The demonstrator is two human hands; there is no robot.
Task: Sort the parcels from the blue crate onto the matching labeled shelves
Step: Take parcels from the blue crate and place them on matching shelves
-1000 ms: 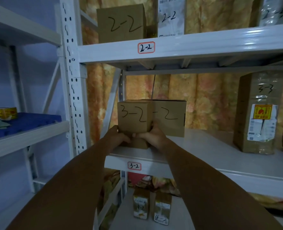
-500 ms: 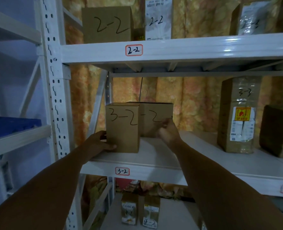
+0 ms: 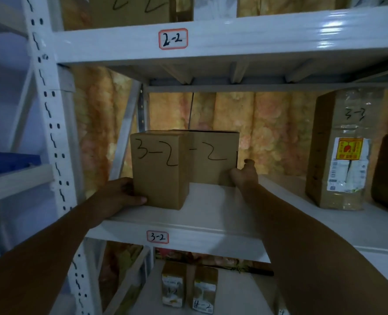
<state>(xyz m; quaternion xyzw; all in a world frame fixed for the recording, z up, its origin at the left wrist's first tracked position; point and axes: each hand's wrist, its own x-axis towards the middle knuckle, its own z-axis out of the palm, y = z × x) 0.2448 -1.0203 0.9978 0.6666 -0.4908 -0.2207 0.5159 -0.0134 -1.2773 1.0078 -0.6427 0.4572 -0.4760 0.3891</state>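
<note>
Left hand (image 3: 120,196): grips the lower left side of the front parcel (image 3: 159,171), thumb laid across the bottom left corner of its face, fingers hidden behind the side. Right hand (image 3: 243,176): holds the lower right edge of the rear parcel (image 3: 213,160), fingers curled round that edge, one fingertip showing beside it. Label 3-2 (image 3: 157,237): red-bordered tag on the front edge of the middle shelf (image 3: 211,214), towards its left end. Front parcel: brown carton, upright, marked 3-2 by hand, standing near the shelf's front left corner. Rear parcel: brown carton just behind and to the right of the front one, its left part hidden, the marking "-2" readable; whether the two cartons touch cannot be told. Tall parcel (image 3: 341,151): wrapped in clear tape, marked 3-3, printed stickers on its face, well apart towards the right end of the same shelf. Lower shelf: two small parcels (image 3: 173,287) side by side, the right one marked 4-2. Label 2-2 (image 3: 173,39): on the front edge of the shelf above. Curtain (image 3: 268,133): patterned orange-yellow, behind the rack.
</note>
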